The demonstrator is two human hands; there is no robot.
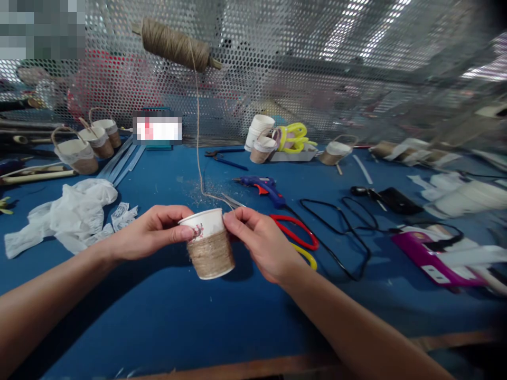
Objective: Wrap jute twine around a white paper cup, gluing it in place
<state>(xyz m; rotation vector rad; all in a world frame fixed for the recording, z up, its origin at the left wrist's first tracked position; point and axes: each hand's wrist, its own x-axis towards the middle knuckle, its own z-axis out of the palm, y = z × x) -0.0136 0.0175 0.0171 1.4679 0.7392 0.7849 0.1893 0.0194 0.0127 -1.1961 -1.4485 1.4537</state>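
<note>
Left hand [168, 229] pinches the twine-wrapped paper cup [212, 252]; at the cup's right, the right hand [259, 237] pinches jute twine [198, 126].

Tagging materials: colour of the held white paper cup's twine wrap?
Twine wrap is light brown; head view.

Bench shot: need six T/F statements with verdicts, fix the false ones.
1. The left hand holds the cup near its rim. True.
2. Twine covers the cup right up to the rim. False: it covers the lower part, and a white band shows above.
3. Twine runs from the spool down to the right hand. True.
4. The glue gun is in the right hand. False: it lies on the blue table, beyond the hands.
5. The spool stands on the table. False: it is above it, in front of the perforated panel.
6. The glue gun's trigger is red. True.
</note>
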